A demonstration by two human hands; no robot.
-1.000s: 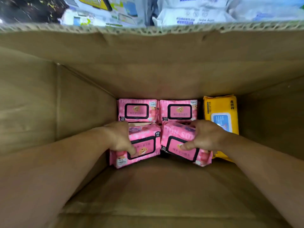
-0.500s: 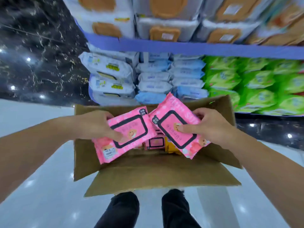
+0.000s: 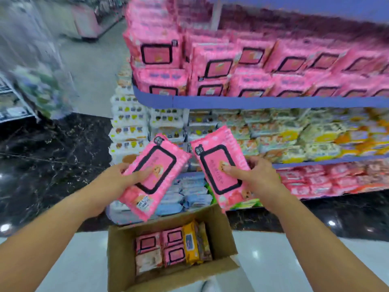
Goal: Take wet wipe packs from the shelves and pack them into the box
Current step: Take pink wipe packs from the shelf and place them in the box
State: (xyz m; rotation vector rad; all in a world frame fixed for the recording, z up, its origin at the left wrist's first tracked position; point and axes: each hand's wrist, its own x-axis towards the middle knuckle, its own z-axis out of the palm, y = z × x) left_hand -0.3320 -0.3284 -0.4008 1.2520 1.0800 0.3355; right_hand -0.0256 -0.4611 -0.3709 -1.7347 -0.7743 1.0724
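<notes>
My left hand point(image 3: 117, 180) grips a pink wet wipe pack point(image 3: 155, 171) with a black-framed lid, tilted to the right. Beside it, my right hand point(image 3: 260, 175) holds a second pink pack point(image 3: 219, 165), tilted to the left. Both packs hang in the air in front of the shelves, above the open cardboard box point(image 3: 120, 256) on the floor. Inside the box lie three pink packs point(image 3: 147, 243), a pale pack point(image 3: 148, 262) and a yellow pack point(image 3: 190, 244). The upper shelf point(image 3: 252, 102) carries several matching pink packs point(image 3: 210, 66).
Lower shelves hold white, yellow, blue and red wipe packs point(image 3: 294, 133). The floor is dark marble point(image 3: 52, 165) to the left and pale tile point(image 3: 284, 260) around the box. An aisle point(image 3: 90, 60) runs off at the upper left. The picture is motion-blurred.
A second ago both hands held the two pink packs low inside the box. They have come up out of it, and the view has lifted to the shelves.
</notes>
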